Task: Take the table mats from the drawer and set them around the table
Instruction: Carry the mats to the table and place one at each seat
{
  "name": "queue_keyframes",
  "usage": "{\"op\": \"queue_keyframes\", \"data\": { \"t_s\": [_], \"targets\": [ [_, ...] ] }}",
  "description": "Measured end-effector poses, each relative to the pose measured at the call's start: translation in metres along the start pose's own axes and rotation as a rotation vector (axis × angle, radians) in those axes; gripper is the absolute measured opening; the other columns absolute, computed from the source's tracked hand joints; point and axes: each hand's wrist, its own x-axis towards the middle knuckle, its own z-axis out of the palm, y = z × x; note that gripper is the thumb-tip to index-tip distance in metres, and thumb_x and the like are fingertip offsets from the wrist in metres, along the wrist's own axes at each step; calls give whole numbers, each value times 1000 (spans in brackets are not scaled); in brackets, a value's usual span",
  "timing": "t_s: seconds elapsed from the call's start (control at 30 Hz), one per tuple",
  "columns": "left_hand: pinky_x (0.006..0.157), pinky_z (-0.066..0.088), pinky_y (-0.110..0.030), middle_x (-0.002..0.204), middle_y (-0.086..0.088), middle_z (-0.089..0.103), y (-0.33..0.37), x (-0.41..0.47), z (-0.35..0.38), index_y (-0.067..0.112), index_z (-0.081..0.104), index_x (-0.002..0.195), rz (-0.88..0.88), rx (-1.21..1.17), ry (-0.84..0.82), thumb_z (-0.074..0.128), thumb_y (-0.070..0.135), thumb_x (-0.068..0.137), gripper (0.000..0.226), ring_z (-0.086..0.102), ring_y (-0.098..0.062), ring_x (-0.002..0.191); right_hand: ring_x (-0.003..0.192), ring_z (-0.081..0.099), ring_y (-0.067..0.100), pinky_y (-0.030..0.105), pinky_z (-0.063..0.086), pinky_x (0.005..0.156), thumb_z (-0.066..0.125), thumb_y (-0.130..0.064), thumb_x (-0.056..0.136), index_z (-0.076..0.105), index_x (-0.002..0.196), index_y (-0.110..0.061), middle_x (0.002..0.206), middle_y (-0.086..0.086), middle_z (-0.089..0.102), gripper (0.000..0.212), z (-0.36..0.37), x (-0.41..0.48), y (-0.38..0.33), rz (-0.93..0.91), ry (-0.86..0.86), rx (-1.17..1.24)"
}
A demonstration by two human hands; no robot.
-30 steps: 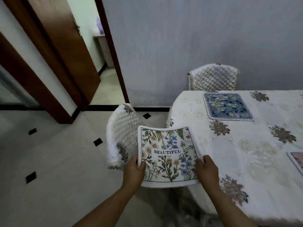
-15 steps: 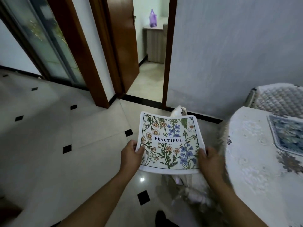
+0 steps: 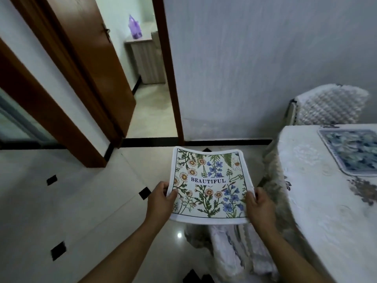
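Two hands are holding one floral mat (image 3: 210, 186) by its side edges: the left hand (image 3: 161, 198) is pinching the left edge with its thumb on top and its fingers tucked out of sight beneath, and the right hand (image 3: 258, 205) is gripping the right edge the same way. The floral mat, printed with daisies, blue flowers and the word BEAUTIFUL, is hanging nearly flat in the air with its far edge curling slightly upward. It is hovering over a padded chair (image 3: 234, 248) and the glossy tiled floor (image 3: 81, 201), not over the table. The table (image 3: 306, 180), draped in a pale embroidered cloth, is sitting just to the right, and a blue mat (image 3: 353, 152) is already lying on it near a second quilted chair (image 3: 330, 105). With only the two edges being held, the floral mat could be sagging and slipping to the floor if either hand is loosening early. The padded chair below could be snagging its near edge during the swing across. Dragging it over the cloth could be wrinkling the cloth or nudging the blue mat.
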Motion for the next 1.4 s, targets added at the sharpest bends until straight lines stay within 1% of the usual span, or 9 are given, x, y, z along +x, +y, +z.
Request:
{"op": "queue_keyframes", "data": {
  "t_s": [0.07,0.2,0.3,0.4,0.53,0.7,0.77,1.03,1.4],
  "targets": [
    [46,45,-8,81,7,67,7,26,11,17,59,92,51,28,-70,66,21,90,8,64,6,65,57,67,22,47,58,55,45,-46,87,52,81,-25,67,5,67,23,-1,8,7,65,59,-15],
    [48,44,-8,80,3,68,26,88,38,17,59,88,188,90,-257,67,22,88,10,64,0,65,59,63,28,43,53,54,51,-30,91,51,78,-12,63,8,63,23,-3,12,3,177,274,4],
    [52,51,-19,80,2,68,42,124,59,19,57,85,295,97,-437,67,23,89,11,67,-9,71,60,67,25,45,56,53,45,-41,88,48,99,-8,72,9,67,35,1,4,7,275,392,88],
    [63,56,-37,81,1,68,58,155,82,19,58,85,422,130,-608,68,26,88,12,67,-16,74,55,61,23,39,48,50,48,-30,93,51,80,-12,64,8,62,22,4,-20,-3,386,584,89],
    [63,54,-31,83,5,67,90,170,128,19,59,89,612,150,-818,67,27,88,11,65,-10,75,54,52,24,37,42,50,48,-25,92,50,74,-13,62,12,57,21,4,-48,-4,480,797,90],
    [62,51,-30,85,6,69,131,148,204,18,62,91,703,146,-1028,67,25,89,9,65,-9,77,49,51,24,31,39,47,51,-25,91,49,68,-13,57,13,56,26,-16,-67,18,602,991,85],
    [63,50,-30,86,5,69,143,140,240,19,61,92,727,168,-1088,67,25,89,9,65,-10,78,48,48,22,29,34,48,52,-22,92,48,66,-11,57,17,55,29,-28,-62,32,649,1034,82],
    [61,49,-32,77,-2,67,174,120,377,15,58,83,698,234,-1102,66,19,88,10,65,-22,72,55,52,26,35,45,56,46,-30,94,43,71,-14,59,8,53,28,-82,11,112,795,1043,-12],
    [54,38,-22,82,1,63,172,124,497,12,57,91,808,402,-1206,64,24,89,14,58,-11,71,66,58,34,37,47,63,39,-34,96,45,80,-12,68,10,57,28,-94,63,186,1041,976,-136]
  ]
}}
